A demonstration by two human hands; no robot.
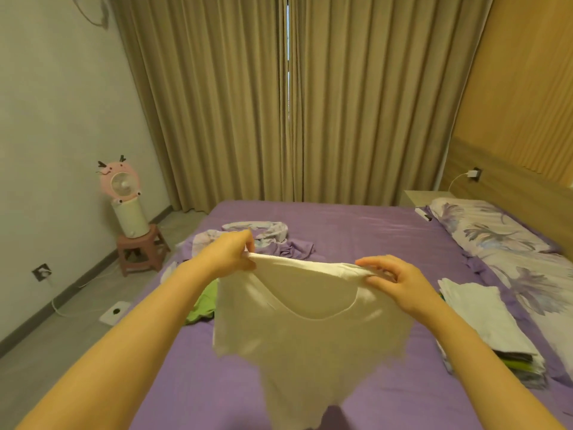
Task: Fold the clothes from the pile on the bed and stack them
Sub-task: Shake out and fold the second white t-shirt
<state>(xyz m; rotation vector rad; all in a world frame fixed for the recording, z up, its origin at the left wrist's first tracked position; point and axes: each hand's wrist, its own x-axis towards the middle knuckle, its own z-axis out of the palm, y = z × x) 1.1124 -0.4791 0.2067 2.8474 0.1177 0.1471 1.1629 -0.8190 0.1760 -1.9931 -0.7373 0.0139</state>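
A cream soft-cotton T-shirt [310,330] hangs unfolded above the purple bed [356,225], its shoulders pinched by the left hand [231,254] and the right hand [393,279]. A stack of folded clothes [486,324] sits to the right, so some work appears done. A crumpled pile of lilac and green garments [248,246] beyond still awaits folding.

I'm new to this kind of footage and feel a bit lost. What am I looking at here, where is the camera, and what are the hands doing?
There is no machine here: a person wears one wide-angle camera on the head, so you look forward and down along both bare arms. The left hand and the right hand each pinch a shoulder of a white T-shirt and hold it up over a bed with a purple sheet; each grip is closed on the cloth. Behind the left hand lies the unfolded pile, with a green garment beside it. To the right sits a stack of folded clothes, near a floral pillow. On the floor at left, a pink fan stands on a stool.
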